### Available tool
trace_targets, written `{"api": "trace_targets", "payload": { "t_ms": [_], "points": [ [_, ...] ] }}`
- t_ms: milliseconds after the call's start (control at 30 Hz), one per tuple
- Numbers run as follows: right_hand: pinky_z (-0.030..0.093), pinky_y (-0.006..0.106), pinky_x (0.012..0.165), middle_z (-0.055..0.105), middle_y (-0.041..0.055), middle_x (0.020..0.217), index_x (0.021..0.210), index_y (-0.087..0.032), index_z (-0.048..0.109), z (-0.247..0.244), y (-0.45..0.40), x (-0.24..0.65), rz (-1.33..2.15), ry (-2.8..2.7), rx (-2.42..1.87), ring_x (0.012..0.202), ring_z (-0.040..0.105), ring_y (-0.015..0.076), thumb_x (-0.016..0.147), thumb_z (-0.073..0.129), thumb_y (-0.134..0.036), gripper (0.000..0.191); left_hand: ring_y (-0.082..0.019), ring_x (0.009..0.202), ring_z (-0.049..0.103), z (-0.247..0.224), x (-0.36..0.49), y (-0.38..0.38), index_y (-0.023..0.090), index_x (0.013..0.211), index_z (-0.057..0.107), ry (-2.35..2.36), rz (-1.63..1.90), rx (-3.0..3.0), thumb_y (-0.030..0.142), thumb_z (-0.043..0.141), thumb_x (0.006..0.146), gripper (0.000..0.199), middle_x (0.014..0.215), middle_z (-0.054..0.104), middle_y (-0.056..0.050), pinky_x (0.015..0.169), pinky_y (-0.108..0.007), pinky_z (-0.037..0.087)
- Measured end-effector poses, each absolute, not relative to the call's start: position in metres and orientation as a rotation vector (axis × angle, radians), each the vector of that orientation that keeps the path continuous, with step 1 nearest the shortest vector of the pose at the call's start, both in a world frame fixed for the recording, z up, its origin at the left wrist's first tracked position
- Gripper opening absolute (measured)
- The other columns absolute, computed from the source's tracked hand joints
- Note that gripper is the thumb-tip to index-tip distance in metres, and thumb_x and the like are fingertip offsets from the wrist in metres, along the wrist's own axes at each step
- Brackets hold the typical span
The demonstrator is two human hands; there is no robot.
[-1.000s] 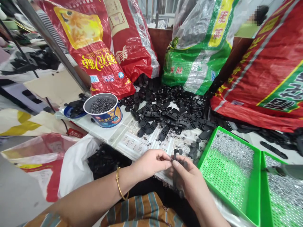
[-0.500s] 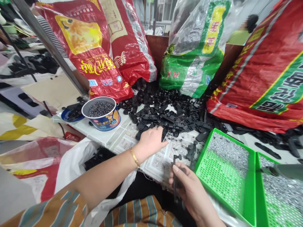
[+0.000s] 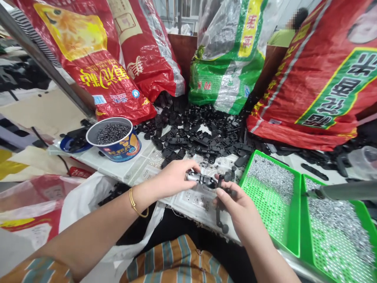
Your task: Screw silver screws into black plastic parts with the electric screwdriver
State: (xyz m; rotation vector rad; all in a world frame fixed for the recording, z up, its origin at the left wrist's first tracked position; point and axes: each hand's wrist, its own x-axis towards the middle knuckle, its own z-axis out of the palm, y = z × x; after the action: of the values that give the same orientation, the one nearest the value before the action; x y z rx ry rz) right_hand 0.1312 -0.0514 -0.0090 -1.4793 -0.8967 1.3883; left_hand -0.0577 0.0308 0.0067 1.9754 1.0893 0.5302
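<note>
My left hand (image 3: 176, 179), with a gold bangle at the wrist, pinches one end of a flat black plastic part (image 3: 203, 179) held over the table's front edge. In my right hand (image 3: 235, 200) is a slim black plastic arm (image 3: 220, 218) with round knobs, held upright between thumb and fingers. The two pieces meet in front of my right fingertips; whether they are joined I cannot tell. Behind my hands lies a heap of similar black plastic parts (image 3: 203, 143) on the patterned tabletop (image 3: 144, 173).
On the left stands a blue tub (image 3: 123, 147) of small dark pieces. Two green perforated trays (image 3: 268, 204) of tiny silvery pieces sit at the right, with a grey bar (image 3: 347, 191) over one. Red and green sacks (image 3: 226, 82) line the back. Beyond them is another person (image 3: 279, 37).
My left hand has come back from the heap with a flat black part and brought it to the piece in my right hand. The view has shifted a little to the right.
</note>
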Motion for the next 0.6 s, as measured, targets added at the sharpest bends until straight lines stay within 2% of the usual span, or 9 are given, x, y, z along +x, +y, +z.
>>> {"api": "trace_targets", "payload": {
  "t_ms": [133, 233, 300, 433, 600],
  "points": [
    [0.041, 0.024, 0.062, 0.059, -0.0038, 0.058, 0.086, -0.021, 0.052, -0.015, -0.053, 0.125, 1.506, -0.828, -1.494, 0.059, 0.054, 0.0120, 0.067, 0.068, -0.044, 0.034, -0.016, 0.085, 0.059, -0.006, -0.054, 0.017, 0.019, 0.091, 0.059, 0.959, 0.697, 1.452, 0.014, 0.069, 0.062, 0.031, 0.093, 0.065, -0.003, 0.077, -0.029, 0.044],
    [0.041, 0.022, 0.060, 0.058, -0.0044, 0.057, 0.085, -0.021, 0.051, -0.018, -0.057, 0.116, 1.502, -0.682, -1.462, 0.058, 0.054, 0.0111, 0.064, 0.071, -0.043, 0.036, -0.017, 0.094, 0.058, -0.020, -0.044, 0.002, 0.018, 0.095, 0.057, 0.878, 0.855, 0.973, 0.019, 0.069, 0.067, 0.031, 0.103, 0.063, -0.006, 0.079, -0.029, 0.045],
    [0.041, 0.022, 0.058, 0.058, -0.0040, 0.056, 0.085, -0.021, 0.052, -0.020, -0.060, 0.110, 1.491, -0.606, -1.446, 0.056, 0.054, 0.0112, 0.063, 0.072, -0.042, 0.037, -0.016, 0.094, 0.058, -0.027, -0.035, -0.011, 0.018, 0.098, 0.057, 0.838, 0.917, 0.717, 0.021, 0.065, 0.072, 0.027, 0.108, 0.061, -0.006, 0.079, -0.028, 0.046],
    [0.041, 0.023, 0.057, 0.060, -0.0016, 0.059, 0.086, -0.019, 0.054, -0.022, -0.064, 0.102, 1.507, -0.613, -1.435, 0.058, 0.054, 0.0126, 0.064, 0.070, -0.043, 0.037, -0.015, 0.097, 0.057, -0.034, -0.025, -0.030, 0.019, 0.101, 0.055, 0.758, 1.047, 0.469, 0.017, 0.065, 0.074, 0.029, 0.110, 0.060, -0.005, 0.084, -0.029, 0.045],
    [0.039, 0.021, 0.056, 0.056, -0.0042, 0.060, 0.084, -0.020, 0.056, -0.018, -0.065, 0.107, 1.488, -0.641, -1.483, 0.056, 0.049, 0.0098, 0.064, 0.071, -0.042, 0.034, -0.015, 0.085, 0.062, -0.034, -0.031, -0.025, 0.016, 0.092, 0.056, 0.773, 1.021, 0.411, 0.021, 0.066, 0.074, 0.022, 0.101, 0.064, -0.007, 0.078, -0.030, 0.049]
  ]
}}
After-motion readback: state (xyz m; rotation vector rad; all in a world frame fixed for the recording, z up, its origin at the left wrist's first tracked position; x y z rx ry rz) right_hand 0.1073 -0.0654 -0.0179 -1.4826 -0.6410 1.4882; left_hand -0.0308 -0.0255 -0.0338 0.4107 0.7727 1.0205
